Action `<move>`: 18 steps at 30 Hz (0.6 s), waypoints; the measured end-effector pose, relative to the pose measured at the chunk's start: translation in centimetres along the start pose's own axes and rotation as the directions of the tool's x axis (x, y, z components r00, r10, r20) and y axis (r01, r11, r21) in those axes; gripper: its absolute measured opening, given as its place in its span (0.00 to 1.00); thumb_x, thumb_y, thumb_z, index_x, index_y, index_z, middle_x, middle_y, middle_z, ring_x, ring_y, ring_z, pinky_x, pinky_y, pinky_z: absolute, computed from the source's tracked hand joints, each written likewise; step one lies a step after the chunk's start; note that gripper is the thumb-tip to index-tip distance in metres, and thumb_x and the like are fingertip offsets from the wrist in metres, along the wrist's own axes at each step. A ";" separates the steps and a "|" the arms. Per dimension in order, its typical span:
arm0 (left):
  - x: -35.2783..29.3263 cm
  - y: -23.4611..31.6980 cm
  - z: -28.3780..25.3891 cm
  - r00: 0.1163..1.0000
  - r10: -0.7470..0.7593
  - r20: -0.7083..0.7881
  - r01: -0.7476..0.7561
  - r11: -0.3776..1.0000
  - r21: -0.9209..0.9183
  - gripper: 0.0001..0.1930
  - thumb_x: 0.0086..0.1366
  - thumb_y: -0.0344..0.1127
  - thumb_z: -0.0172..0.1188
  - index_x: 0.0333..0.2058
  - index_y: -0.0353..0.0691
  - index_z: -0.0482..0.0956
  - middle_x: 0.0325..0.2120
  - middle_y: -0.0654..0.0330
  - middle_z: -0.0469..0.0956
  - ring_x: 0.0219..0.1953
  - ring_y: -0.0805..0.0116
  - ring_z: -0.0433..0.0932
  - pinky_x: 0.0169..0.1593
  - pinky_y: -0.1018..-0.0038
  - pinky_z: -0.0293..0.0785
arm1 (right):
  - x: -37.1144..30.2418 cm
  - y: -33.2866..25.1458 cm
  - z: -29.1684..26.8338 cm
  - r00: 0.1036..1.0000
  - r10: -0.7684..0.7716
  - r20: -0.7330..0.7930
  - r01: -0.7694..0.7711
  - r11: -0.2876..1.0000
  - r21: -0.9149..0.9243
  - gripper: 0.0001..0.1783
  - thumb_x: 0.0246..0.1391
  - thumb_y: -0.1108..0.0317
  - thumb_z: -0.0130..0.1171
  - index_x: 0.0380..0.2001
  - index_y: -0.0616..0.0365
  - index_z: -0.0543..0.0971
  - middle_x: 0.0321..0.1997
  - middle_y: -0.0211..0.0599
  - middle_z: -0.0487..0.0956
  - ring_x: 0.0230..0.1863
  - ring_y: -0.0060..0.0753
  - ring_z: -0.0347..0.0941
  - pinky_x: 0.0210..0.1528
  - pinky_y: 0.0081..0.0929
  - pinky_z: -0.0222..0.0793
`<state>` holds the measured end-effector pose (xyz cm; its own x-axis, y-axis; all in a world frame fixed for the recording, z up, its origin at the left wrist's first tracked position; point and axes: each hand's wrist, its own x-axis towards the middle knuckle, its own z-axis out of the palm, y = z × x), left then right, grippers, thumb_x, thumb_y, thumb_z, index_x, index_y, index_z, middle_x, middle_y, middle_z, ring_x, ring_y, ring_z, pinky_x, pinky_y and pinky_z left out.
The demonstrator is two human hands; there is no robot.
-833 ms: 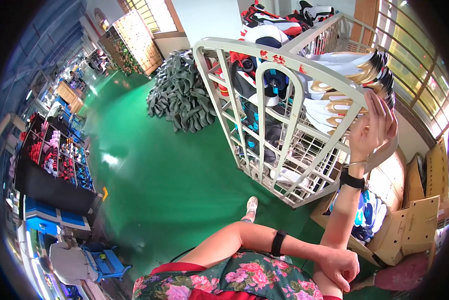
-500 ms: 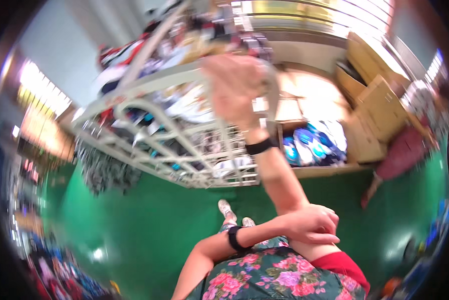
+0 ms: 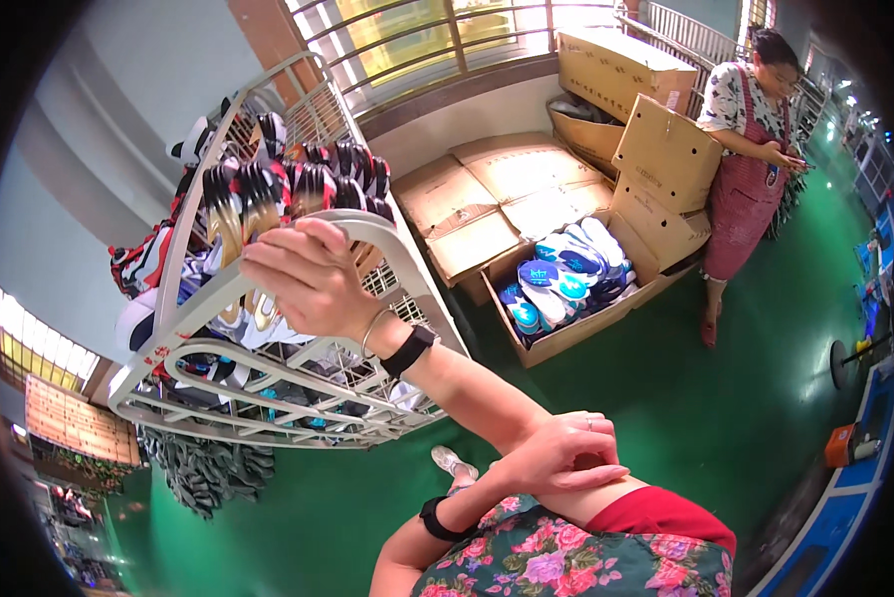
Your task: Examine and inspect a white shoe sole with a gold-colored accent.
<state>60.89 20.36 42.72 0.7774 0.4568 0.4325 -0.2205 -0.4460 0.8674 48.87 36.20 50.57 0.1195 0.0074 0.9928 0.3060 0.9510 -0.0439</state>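
Observation:
My right hand lies over the top rail of a white metal cart, its fingers curled over the rail. Inside the cart are stacked shoe parts in red, black, white and gold, with more on a lower level behind the bars. Crossing in front of my body, my left hand is closed on my right forearm, near the red sleeve. Part of its grip is hidden under the palm.
Right of the cart, an open cardboard box holds blue and white shoe parts. Flattened cardboard lies behind it, near stacked cartons. A person stands at the right, holding a phone. Grey pieces hang beside the cart.
My view has swung right and sharpened: cart and right hand now appear farther left, and the person shows more fully. My left hand stays on my right forearm.

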 end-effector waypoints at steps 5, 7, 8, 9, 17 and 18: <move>-0.1 0.1 0.0 1.000 -0.006 0.002 0.006 1.000 -0.005 0.06 0.60 0.32 0.65 0.26 0.38 0.79 0.24 0.62 0.76 0.29 0.67 0.75 0.36 0.72 0.69 | 0.0 -0.1 0.0 1.000 -0.002 0.001 0.002 1.000 0.005 0.16 0.43 0.72 0.56 0.38 0.56 0.83 0.46 0.30 0.80 0.51 0.31 0.74 0.62 0.37 0.56; 0.1 0.0 0.0 1.000 -0.010 0.005 0.010 1.000 0.005 0.06 0.60 0.31 0.65 0.26 0.37 0.79 0.24 0.62 0.76 0.29 0.67 0.75 0.35 0.72 0.69 | 0.0 0.0 0.0 1.000 -0.005 0.005 0.005 1.000 0.001 0.16 0.43 0.72 0.56 0.38 0.56 0.83 0.46 0.30 0.80 0.52 0.31 0.74 0.63 0.38 0.56; 0.2 0.0 0.0 1.000 -0.015 0.014 0.015 1.000 -0.009 0.07 0.60 0.31 0.65 0.26 0.37 0.79 0.24 0.62 0.76 0.29 0.67 0.75 0.35 0.72 0.69 | -0.1 0.1 -0.1 1.000 0.004 0.010 -0.004 1.000 0.004 0.16 0.43 0.72 0.56 0.38 0.57 0.83 0.46 0.30 0.80 0.52 0.31 0.74 0.63 0.38 0.56; 0.2 -0.1 0.1 1.000 -0.020 0.022 0.021 1.000 -0.020 0.07 0.60 0.31 0.65 0.26 0.37 0.79 0.24 0.62 0.76 0.29 0.68 0.75 0.35 0.73 0.69 | 0.0 0.1 -0.1 1.000 0.014 0.013 -0.014 1.000 0.009 0.16 0.43 0.72 0.56 0.38 0.57 0.83 0.46 0.30 0.80 0.52 0.31 0.74 0.63 0.38 0.55; 0.7 0.3 0.2 1.000 -0.012 0.028 0.013 1.000 -0.022 0.07 0.60 0.31 0.66 0.26 0.37 0.79 0.25 0.62 0.76 0.30 0.68 0.75 0.35 0.73 0.69 | 0.2 -0.1 -0.1 1.000 0.010 0.001 -0.010 1.000 0.018 0.16 0.42 0.73 0.57 0.38 0.57 0.83 0.47 0.30 0.80 0.52 0.31 0.73 0.63 0.38 0.56; 0.7 0.4 0.1 1.000 -0.020 0.023 0.021 0.999 -0.027 0.07 0.60 0.31 0.66 0.26 0.37 0.78 0.24 0.62 0.76 0.29 0.68 0.75 0.35 0.73 0.69 | 0.2 -0.1 -0.1 1.000 0.007 0.011 -0.007 1.000 0.022 0.17 0.43 0.72 0.57 0.39 0.57 0.83 0.48 0.30 0.80 0.52 0.31 0.73 0.63 0.38 0.56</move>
<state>61.44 20.39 43.33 0.7952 0.4476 0.4091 -0.2203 -0.4153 0.8826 48.97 36.03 50.78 0.1108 0.0177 0.9937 0.2841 0.9576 -0.0488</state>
